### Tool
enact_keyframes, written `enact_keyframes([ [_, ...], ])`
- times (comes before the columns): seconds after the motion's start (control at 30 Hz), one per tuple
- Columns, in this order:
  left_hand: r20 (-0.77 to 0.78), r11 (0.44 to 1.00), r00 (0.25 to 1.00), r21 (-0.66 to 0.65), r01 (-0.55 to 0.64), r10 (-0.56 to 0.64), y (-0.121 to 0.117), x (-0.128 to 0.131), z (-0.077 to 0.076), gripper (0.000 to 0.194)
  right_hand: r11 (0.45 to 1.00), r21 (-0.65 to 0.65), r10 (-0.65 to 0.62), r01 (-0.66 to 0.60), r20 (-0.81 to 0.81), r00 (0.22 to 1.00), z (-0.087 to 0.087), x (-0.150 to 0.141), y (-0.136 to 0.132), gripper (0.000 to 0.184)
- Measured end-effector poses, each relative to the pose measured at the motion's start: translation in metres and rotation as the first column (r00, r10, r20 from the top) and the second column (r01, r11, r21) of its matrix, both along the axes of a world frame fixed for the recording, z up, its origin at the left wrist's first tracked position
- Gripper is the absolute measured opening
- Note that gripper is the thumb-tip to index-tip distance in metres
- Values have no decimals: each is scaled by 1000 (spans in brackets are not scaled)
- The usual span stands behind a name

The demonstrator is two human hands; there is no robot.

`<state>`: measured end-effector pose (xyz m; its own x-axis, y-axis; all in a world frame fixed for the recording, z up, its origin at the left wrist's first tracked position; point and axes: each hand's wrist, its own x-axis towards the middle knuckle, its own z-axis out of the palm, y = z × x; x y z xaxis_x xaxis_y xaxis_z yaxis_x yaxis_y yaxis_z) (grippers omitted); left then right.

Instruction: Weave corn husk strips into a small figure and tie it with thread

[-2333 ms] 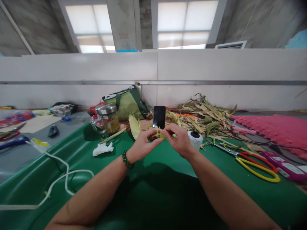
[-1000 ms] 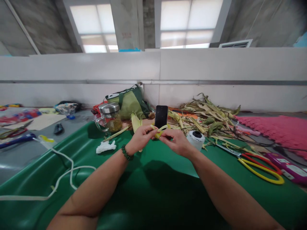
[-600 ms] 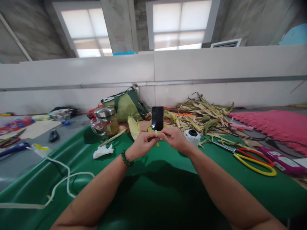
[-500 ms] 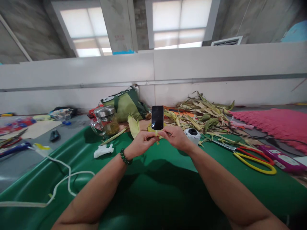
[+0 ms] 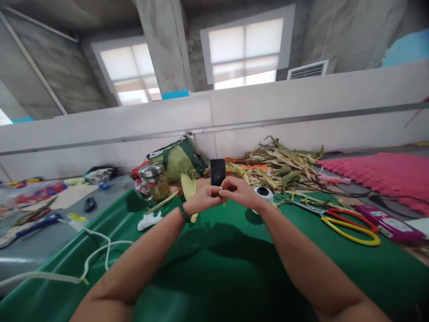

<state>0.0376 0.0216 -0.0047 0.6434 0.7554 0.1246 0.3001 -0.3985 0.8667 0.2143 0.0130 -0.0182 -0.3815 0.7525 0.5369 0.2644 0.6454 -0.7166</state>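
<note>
My left hand point(image 5: 203, 199), with a green bead bracelet at the wrist, pinches in front of a dark phone point(image 5: 217, 172). Its fingertips meet those of my right hand point(image 5: 241, 193), which is closed too. Between them is a small, pale yellowish strip point(image 5: 224, 203) that looks like corn husk, mostly covered by the fingers. The phone stands upright just beyond the hands. A larger pale husk leaf point(image 5: 188, 185) lies behind my left hand, and a white roll point(image 5: 264, 195) with a dark core sits behind my right wrist.
Dried corn husks point(image 5: 281, 163) are heaped at the back right. Large scissors point(image 5: 348, 223) with red and yellow handles lie near a purple box point(image 5: 390, 223). A glass jar point(image 5: 156, 183), a green bag point(image 5: 181, 161), crumpled white tissue point(image 5: 149, 221) and a white cord point(image 5: 90, 259) are on the left.
The camera view has tilted up, so the surroundings sit lower in the picture. Both hands stay together by the phone; the fingers of my right hand have curled and shifted over the strip.
</note>
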Motion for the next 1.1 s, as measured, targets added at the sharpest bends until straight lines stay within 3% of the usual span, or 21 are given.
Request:
enact_keyframes([
  [0.1, -22, 996, 1000, -84, 20, -22, 7, 5, 9, 33, 999, -20, -40, 38, -86, 996, -1, 2, 6, 25],
  [0.2, 44, 991, 999, -136, -5, 11, 9, 5, 12, 48, 991, -101, -111, 88, -256, 960, -2, 4, 15, 33],
  [0.3, 250, 986, 959, -134, -99, 131, 10, -1, 3, 61, 973, -200, -195, 114, -453, 870, -5, 5, 24, 40],
  [0.37, 440, 971, 867, -144, -190, 235, 11, -4, -8, 58, 969, -206, -225, 138, -501, 836, -8, 3, 26, 41],
  [0.4, 454, 972, 861, -148, -180, 229, 12, -4, -14, 61, 968, -199, -234, 152, -499, 834, -9, 0, 25, 41],
  [0.5, 413, 979, 888, -51, -199, 202, 13, -1, -25, 58, 962, -173, -269, 213, -451, 851, -14, -10, 19, 37],
  [0.63, 272, 965, 936, 71, -252, 224, 12, 6, -28, 45, 950, -113, -311, 289, -366, 877, -16, -21, 9, 31],
  [0.83, 334, 986, 929, -22, -164, 161, 8, 1, -22, 47, 943, 94, -310, 320, -112, 944, -13, -13, 4, 24],
  [0.97, 325, 993, 938, -60, -105, 119, 8, -1, -21, 41, 954, 162, -270, 254, 85, 959, -12, -9, 5, 33],
  [1.1, 304, 993, 946, -57, -99, 112, 10, -3, -22, 40, 948, 241, -246, 207, 144, 959, -12, -10, 5, 38],
])
